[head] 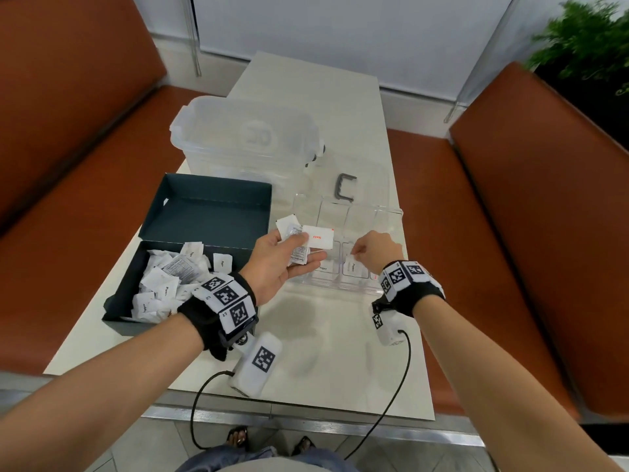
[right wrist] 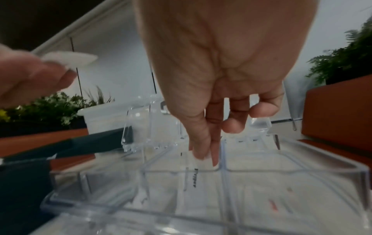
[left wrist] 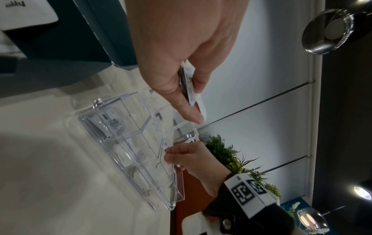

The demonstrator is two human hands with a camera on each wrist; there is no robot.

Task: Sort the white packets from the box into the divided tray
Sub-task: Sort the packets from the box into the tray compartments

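A dark open box (head: 119, 321) at the table's left holds a heap of white packets (head: 166, 284). To its right stands the clear divided tray (head: 391, 212). My left hand (head: 306, 248) hovers at the tray's left edge and grips a fan of several packets, with a red-lettered Salt packet (head: 318, 236) on top; the left wrist view shows the packets (left wrist: 190, 82) edge-on between thumb and fingers. My right hand (head: 354, 253) is over the tray's front middle compartment. Its thumb and forefinger (right wrist: 201, 152) pinch the top of an upright Pepper packet (right wrist: 193, 179).
A clear lidded storage bin (head: 245, 137) stands behind the box, and a clear lid with a grey handle (head: 343, 189) lies behind the tray. Another packet (head: 321, 269) lies in the tray's front left compartment. Orange-brown benches (head: 527, 199) flank the narrow table.
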